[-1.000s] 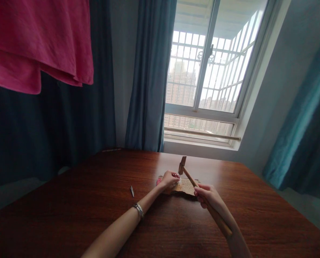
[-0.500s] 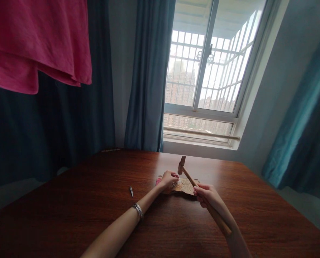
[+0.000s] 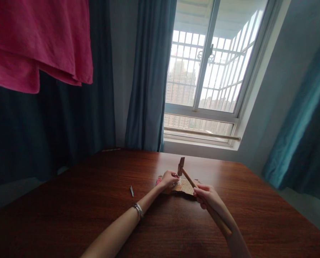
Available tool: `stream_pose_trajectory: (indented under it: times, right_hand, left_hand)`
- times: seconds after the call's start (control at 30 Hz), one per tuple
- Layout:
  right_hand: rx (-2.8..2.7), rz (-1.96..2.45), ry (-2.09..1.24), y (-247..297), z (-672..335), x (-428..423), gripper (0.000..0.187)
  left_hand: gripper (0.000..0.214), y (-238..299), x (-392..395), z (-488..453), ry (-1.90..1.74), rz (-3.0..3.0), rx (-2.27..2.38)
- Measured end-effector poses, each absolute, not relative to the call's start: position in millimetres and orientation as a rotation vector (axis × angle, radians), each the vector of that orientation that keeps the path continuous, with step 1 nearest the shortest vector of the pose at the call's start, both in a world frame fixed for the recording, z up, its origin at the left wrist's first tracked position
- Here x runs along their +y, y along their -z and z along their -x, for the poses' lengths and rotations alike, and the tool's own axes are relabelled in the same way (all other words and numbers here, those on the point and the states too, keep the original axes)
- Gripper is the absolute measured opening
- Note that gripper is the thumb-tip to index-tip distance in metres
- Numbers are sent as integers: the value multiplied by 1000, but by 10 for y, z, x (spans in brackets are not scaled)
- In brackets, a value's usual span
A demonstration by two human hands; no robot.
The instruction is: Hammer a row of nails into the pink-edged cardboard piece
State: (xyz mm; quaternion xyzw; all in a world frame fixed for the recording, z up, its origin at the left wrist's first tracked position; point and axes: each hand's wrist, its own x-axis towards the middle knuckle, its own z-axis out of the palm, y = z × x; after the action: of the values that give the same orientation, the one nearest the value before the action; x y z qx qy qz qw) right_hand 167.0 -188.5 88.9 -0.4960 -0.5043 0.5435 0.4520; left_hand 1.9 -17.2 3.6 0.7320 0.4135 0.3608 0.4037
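Person seated at a dark wooden table [image 3: 68, 215], window [image 3: 208, 71] straight ahead of them.

Landmark: the tan piece [image 3: 185, 186], a flat leather-like sheet with a dotted pattern, lying on the table in front of the person, on the window side of both hands. Something pink peeks out at its left edge; can't tell what.

Right hand [image 3: 206, 196]: fingers clenched around the wooden handle of a small hammer [image 3: 192, 181], gripping about mid-handle, just on the near side of the tan piece. Handle butt runs back along the forearm. Hammer head is over the piece's far left part, right above the left hand's fingertips.

Left hand [image 3: 169, 179]: resting on the left end of the tan piece, fingers bunched and pinched downward. Looks like it's pinning a small punch or nail upright under the hammer head, but the thing itself is too small to see, so can't confirm what's grasped. Bracelet on that wrist.

Well left of the tan piece: a small dark metal pin [image 3: 132, 191] lying loose on the table, untouched.

My read: mid-tapping step, hammer head at or very near the struck point. Next blow calls for a short, square swing, left fingertips kept clear of the head, piece held flat so it doesn't skid

Pink cloth [image 3: 38, 43] hangs up high, far left of everything
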Motion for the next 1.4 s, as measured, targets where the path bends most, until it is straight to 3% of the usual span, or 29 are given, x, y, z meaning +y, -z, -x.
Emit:
stream_pose_trajectory:
  times: [0.27, 0.37, 0.53, 0.67, 0.8, 1.4]
  right_hand:
    - [-1179, 1264, -1227, -891, -1756, -1866, 25]
    - [-1168, 1347, -1074, -805, -1880, -1808, 22]
    - [-1138, 1642, -738, -541, -2173, -1682, 42]
    - [-1219, 1933, -444, -413, -2403, -1638, 43]
    - [-1360, 2114, -228, -384, -2564, -1638, 40]
    - [-1387, 2468, -123, -314, -2645, -1698, 45]
  left_hand:
    - [17, -39, -164, -14, -912, -1861, 1057]
    - [31, -48, -137, 2, -897, -1799, 1021]
    - [55, -96, -103, 74, -876, -1745, 927]
    - [67, -139, -76, 167, -877, -1834, 903]
    - [63, -159, 3, 264, -909, -1839, 862]
    - [29, -311, 98, 402, -989, -1646, 1070]
